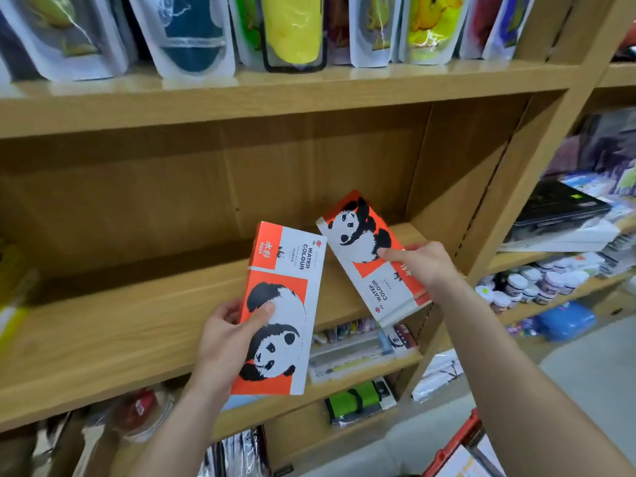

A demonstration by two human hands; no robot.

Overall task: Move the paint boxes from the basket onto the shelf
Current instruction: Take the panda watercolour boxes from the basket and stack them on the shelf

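wooden shop shelving fills the view, and every place below is given against its bare middle shelf board (103,321). nearest, low and in front of that board's right end, the red rim of the basket (463,438) shows at the corner; what is left in it cannot be told. above the board's front edge the left hand (227,335) grips the left paint box (278,304) by its long side, thumb flat on the printed panda, fingers hidden behind. further in, over the board's right part, the right hand (423,266) holds the right paint box (371,256) tilted, one digit pressed on its face and the rest curled beneath; neither box rests on the board yet. both look like flat, stiff cardboard, probably light, with smooth printed faces that may slip and corners that would crush, so a hold across the long edges seems safest. each reads "water colour" beside a panda on orange; the left one also shows "9024" and chinese characters. on the shelf above the board stands a row of bright pouches (292,29), their print unreadable.
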